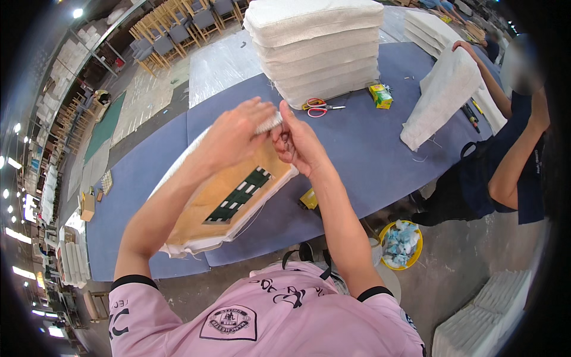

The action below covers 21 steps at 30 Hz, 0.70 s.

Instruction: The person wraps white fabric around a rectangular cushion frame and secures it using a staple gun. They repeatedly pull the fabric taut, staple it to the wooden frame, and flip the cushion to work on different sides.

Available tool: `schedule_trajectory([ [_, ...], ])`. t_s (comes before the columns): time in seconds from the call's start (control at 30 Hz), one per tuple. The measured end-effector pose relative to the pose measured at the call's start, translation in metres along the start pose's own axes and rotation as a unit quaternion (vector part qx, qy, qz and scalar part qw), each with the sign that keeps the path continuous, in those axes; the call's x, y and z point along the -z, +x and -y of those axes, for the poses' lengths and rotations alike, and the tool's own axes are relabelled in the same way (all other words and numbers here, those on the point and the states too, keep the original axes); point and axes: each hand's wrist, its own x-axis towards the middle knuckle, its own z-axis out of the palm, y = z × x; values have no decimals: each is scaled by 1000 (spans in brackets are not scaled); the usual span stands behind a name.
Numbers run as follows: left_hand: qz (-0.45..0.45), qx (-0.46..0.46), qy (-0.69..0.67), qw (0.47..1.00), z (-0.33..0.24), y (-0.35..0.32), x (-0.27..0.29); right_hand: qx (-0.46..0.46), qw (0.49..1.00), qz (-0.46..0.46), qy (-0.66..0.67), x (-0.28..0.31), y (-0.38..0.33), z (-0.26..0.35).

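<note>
A seat cushion [205, 196] stands tilted on the blue table, its wooden underside facing me. Dark green webbing [237, 197] crosses an opening in the wood, and white fabric wraps the edges, with loose threads at the lower rim. At the cushion's upper corner my right hand [300, 143] has its fingers curled on the fabric edge, thumb pointing up. My left hand [235, 134] lies over the same corner, fingers stretched toward the right hand. Its fingertips are slightly blurred. Scissors with red and orange handles [318, 108] lie just beyond my hands.
Behind stands a tall stack of white cushions [315, 53] on the blue table [357, 160]. A yellow-green box [380, 96] is beside it. On the right, a co-worker holds a white cushion [449, 89]. A yellow bucket [420, 245] of scraps sits on the floor. More cushions [482, 321] are stacked lower right.
</note>
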Motion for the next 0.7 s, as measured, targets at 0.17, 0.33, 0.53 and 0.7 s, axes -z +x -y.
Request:
schedule_trajectory([
  [0.17, 9, -30, -11, 999, -19, -5, 4, 44, 992, -41, 112, -17, -17, -13],
  [0.33, -30, 88, 32, 995, -33, -10, 13, 156, 969, 0, 190, -16, -16, -45],
  [0.53, 85, 103, -18, 991, -54, -12, 13, 310, 926, 44, 208, -8, -18, -77],
  [0.7, 109, 59, 10, 992, -63, -2, 8, 374, 900, 73, 210, 8, -12, -90],
])
